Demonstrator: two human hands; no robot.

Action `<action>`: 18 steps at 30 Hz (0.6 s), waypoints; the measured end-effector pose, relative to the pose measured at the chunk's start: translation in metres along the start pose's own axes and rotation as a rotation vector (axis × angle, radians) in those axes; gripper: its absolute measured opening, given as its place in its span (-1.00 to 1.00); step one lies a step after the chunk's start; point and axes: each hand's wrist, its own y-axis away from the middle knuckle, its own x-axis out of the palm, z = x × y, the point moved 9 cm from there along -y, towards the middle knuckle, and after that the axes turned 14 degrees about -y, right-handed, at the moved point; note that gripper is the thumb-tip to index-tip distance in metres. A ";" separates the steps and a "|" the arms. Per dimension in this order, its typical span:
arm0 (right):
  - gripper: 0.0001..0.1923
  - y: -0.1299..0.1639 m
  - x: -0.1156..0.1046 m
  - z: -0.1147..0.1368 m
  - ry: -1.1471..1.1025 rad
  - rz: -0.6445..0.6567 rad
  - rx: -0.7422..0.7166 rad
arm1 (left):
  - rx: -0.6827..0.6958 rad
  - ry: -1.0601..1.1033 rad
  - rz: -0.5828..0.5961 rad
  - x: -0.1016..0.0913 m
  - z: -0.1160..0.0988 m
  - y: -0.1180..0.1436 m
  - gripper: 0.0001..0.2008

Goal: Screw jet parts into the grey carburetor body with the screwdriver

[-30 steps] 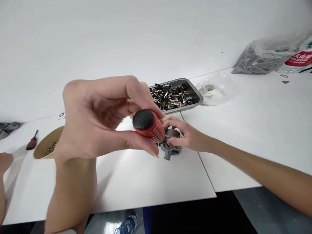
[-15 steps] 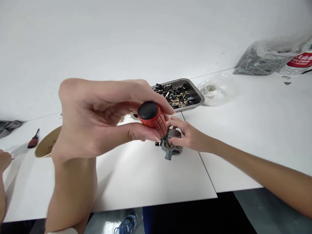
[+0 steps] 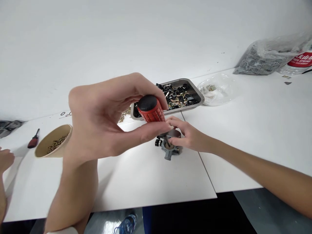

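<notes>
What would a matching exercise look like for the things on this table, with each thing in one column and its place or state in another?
Things:
1. screwdriver
2. grey metal part
3. paper cup
4. metal tray

Places or states:
a. at the far left, holding small brass-coloured pieces
b. steadied on the table by the right hand
c. behind the hands, full of dark small parts
d. gripped by the left hand, tip down

Pairs: 1-d, 2-b, 3-a, 4-c

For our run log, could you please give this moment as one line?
left hand: grips red screwdriver | right hand: steadies grey metal part | tip: in part | surface: white table
</notes>
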 end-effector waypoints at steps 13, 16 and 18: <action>-0.75 -0.001 -0.001 0.000 0.031 -0.001 -0.024 | 0.052 0.319 0.031 0.008 0.011 0.004 -0.62; -0.76 -0.001 -0.001 0.001 0.021 0.003 -0.031 | 0.118 0.413 0.025 0.009 0.008 0.001 -0.64; -0.77 -0.001 0.000 0.001 0.013 0.008 -0.032 | 0.169 0.426 0.032 0.011 0.005 0.000 -0.62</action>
